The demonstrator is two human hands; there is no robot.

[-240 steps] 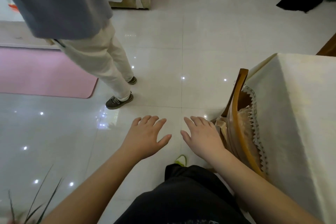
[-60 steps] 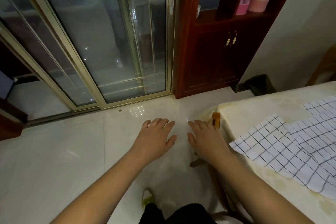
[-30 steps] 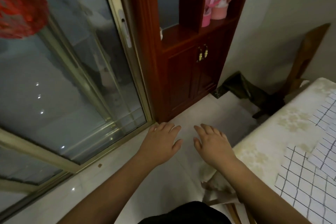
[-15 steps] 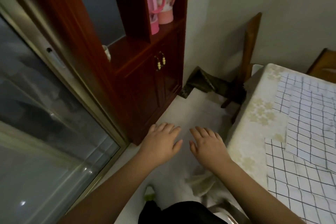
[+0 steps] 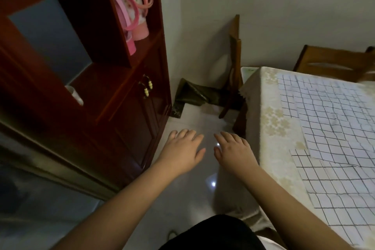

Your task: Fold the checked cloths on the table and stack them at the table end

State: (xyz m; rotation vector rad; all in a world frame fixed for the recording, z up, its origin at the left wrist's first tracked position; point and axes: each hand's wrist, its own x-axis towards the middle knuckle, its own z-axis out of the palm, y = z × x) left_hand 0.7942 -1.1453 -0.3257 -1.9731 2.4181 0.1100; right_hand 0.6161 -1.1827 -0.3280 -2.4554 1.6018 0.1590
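While both arms reach forward over the pale floor (image 5: 188, 193), the dark red cabinet (image 5: 129, 119) stands as the largest unit, left of the table (image 5: 269, 128). Its open upper shelf holds two pink flasks (image 5: 136, 12) with looped straps. The lower open bay, further from the table, holds a white cup (image 5: 75, 93); only part of the cup shows past the bay's side panel. Below the shelves, a closed door carries beaded handles (image 5: 147, 86); its contents are hidden.

The table is cut off by the right and lower frame edges and is covered by a cream floral tablecloth. A wooden chair (image 5: 334, 65) behind the table is partly hidden by it. A second wooden piece (image 5: 234, 63) leans at the wall beyond the table's far left corner; its form is hard to make out. A dark crumpled item (image 5: 192, 95) on the floor between cabinet and table cannot be identified.

The checked cloths (image 5: 328, 124) lie flat and unfolded on the table, white with a thin dark grid, overlapping one another and running out of frame on the right.

The left hand (image 5: 182, 154) and right hand (image 5: 233, 152) hover palm down, just left of the table edge, fingers straight and slightly spread, holding nothing and touching no cloth.
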